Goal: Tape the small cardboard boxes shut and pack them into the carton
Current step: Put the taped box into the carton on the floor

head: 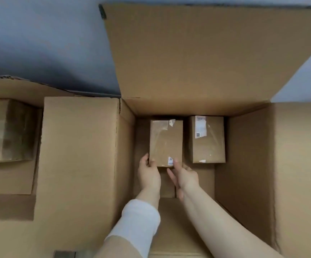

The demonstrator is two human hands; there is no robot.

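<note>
The carton [244, 164] fills the centre and right of the frame, open, with its far flap [197, 53] standing up at the top and its left flap [80, 146] folded out flat. Both hands reach down into it.

The box [165, 142] sits at mid-frame inside the carton, its far end near the far wall and its top crossed with clear tape. A small barcode label [170, 161] shows at its near right corner. The left hand [149, 172] grips the near left corner, thumb on the top face and fingers curled round the left side. The right hand [185, 175] holds the near right corner, one finger lying on top by the label and the thumb just under the near edge. Whether the box rests on the carton's bottom or hangs slightly above it I cannot tell.

Just beside it, to the right, the second box [206, 140] lies against the far wall, taped, with a white label [200, 127] on its far end. A narrow gap parts the two.

A white sleeve [137, 220] covers the left forearm; the right forearm is bare.

At the left edge of the frame another carton [9, 175] holds a plastic-wrapped parcel [5, 129]. Grey floor [39, 43] shows at the upper left.
</note>
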